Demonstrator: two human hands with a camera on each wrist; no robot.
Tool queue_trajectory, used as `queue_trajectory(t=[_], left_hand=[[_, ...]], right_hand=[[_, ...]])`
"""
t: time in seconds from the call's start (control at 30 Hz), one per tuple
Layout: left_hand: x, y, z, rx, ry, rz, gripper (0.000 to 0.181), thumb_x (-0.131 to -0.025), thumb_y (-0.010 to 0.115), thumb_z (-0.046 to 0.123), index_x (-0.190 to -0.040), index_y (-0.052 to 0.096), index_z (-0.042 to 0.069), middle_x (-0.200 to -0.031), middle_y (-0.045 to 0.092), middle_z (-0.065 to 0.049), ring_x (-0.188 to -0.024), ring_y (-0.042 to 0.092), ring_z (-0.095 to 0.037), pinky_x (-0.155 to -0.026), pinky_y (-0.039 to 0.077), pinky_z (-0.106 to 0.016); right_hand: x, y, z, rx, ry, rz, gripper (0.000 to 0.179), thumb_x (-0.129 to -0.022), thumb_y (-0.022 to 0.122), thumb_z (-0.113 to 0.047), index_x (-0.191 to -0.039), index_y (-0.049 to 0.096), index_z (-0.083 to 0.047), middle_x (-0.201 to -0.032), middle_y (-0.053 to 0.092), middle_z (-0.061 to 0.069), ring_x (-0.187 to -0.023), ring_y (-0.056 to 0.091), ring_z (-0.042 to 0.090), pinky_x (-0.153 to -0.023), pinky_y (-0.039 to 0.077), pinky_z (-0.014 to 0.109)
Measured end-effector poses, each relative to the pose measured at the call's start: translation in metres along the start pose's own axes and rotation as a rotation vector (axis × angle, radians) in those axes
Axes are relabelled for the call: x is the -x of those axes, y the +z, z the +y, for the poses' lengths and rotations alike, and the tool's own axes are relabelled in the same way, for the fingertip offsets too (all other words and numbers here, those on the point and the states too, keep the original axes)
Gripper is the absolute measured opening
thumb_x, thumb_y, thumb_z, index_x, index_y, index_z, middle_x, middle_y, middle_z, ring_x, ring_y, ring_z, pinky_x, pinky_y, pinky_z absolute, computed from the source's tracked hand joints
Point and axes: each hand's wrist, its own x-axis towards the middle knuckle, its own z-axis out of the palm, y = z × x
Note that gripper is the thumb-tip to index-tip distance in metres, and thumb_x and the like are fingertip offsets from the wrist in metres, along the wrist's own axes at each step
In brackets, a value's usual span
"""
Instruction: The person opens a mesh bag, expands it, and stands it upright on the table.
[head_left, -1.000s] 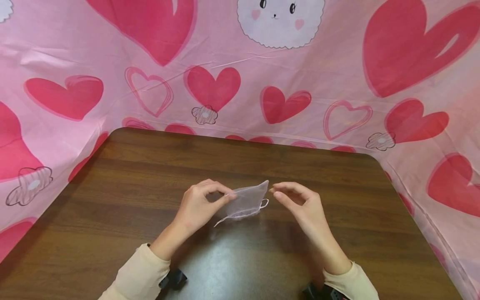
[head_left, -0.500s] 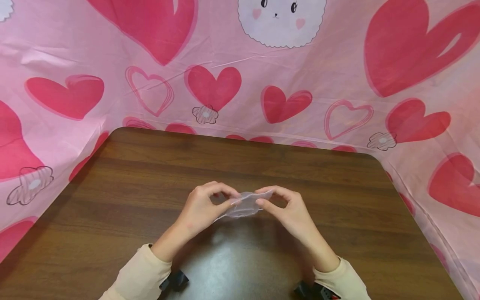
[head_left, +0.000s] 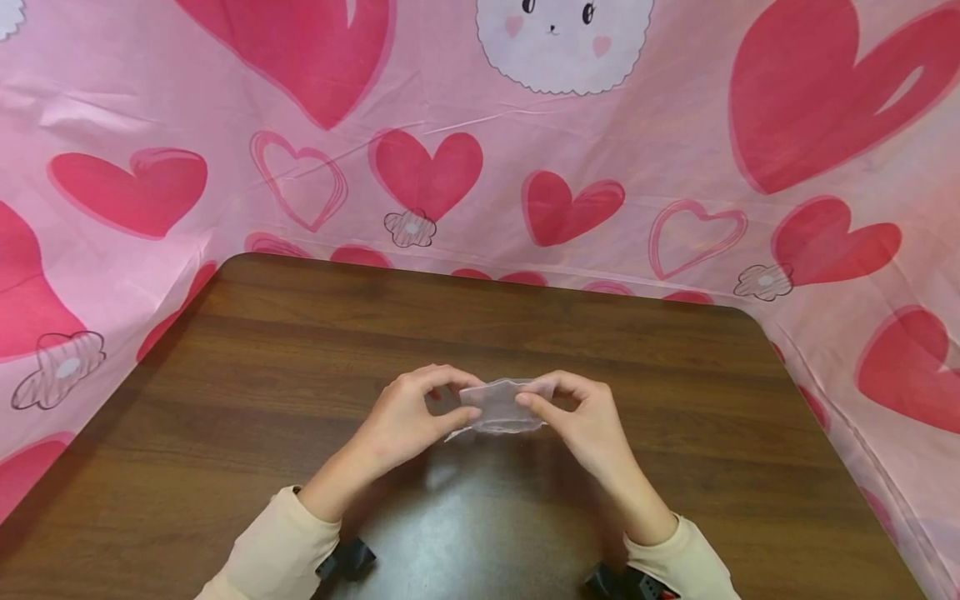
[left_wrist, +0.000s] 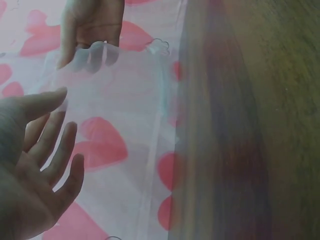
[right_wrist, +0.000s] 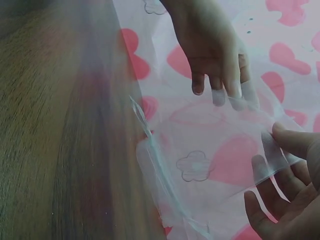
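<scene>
A sheer white drawstring pouch (head_left: 498, 407) is stretched between both hands above the table, its see-through mesh showing the background in the wrist views. My left hand (head_left: 408, 417) pinches its left edge between thumb and forefinger, the other fingers spread behind. At the opposite edge, my right hand (head_left: 585, 417) pinches the mesh with thumb on the near side. In the right wrist view several fingers of the right hand (right_wrist: 282, 185) show through the fabric. The white cord (right_wrist: 162, 167) runs along the gathered edge, which faces down toward my body in the head view.
A dark brown wooden table (head_left: 337, 317) lies beneath the hands. Behind it and along its sides hangs a pink cloth (head_left: 495, 108) printed with red hearts. Black wrist devices (head_left: 347, 560) sit below the cream sleeves.
My right hand has come in from the right and taken hold of the pouch's free edge. The pouch, earlier held by the left hand alone, is now spread between both.
</scene>
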Motion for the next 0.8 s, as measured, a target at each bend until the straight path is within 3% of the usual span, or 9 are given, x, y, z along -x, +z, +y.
queue_trajectory(t=[0.27, 0.4, 0.57, 0.8], left_hand=[[0.0, -0.008, 0.001, 0.008, 0.02, -0.112, 0.034, -0.086, 0.079, 0.019, -0.118, 0.071, 0.023, -0.101, 0.067, 0.017, -0.092, 0.061, -0.01, -0.079, 0.049, -0.037], [-0.001, -0.01, 0.005, 0.044, -0.017, -0.147, 0.028, -0.091, 0.073, 0.03, -0.119, 0.07, 0.027, -0.104, 0.067, 0.021, -0.096, 0.061, -0.007, -0.082, 0.049, -0.039], [-0.004, -0.008, 0.008, 0.041, -0.066, -0.146, 0.024, -0.095, 0.064, 0.044, -0.116, 0.07, 0.035, -0.111, 0.066, 0.023, -0.104, 0.06, -0.003, -0.086, 0.049, -0.042], [-0.006, -0.001, 0.011, -0.011, -0.128, -0.129, 0.018, -0.089, 0.073, 0.04, -0.105, 0.075, 0.033, -0.086, 0.067, 0.023, -0.086, 0.061, -0.003, -0.08, 0.05, -0.041]], right_hand=[[-0.001, -0.002, 0.002, 0.028, -0.005, -0.006, 0.011, -0.079, 0.082, -0.005, -0.089, 0.078, -0.005, -0.084, 0.074, 0.002, -0.077, 0.066, 0.012, -0.069, 0.051, 0.024], [-0.001, -0.001, 0.001, 0.047, 0.022, -0.028, 0.01, -0.079, 0.083, -0.006, -0.088, 0.077, -0.007, -0.084, 0.074, 0.001, -0.08, 0.067, 0.014, -0.072, 0.052, 0.027], [0.0, 0.003, 0.001, 0.059, 0.035, -0.071, 0.01, -0.079, 0.082, -0.006, -0.088, 0.077, -0.008, -0.084, 0.073, -0.001, -0.082, 0.066, 0.015, -0.075, 0.051, 0.029], [0.001, 0.008, 0.0, 0.052, 0.006, -0.104, 0.014, -0.079, 0.08, 0.001, -0.091, 0.077, -0.007, -0.089, 0.074, 0.0, -0.09, 0.067, 0.013, -0.084, 0.051, 0.029]])
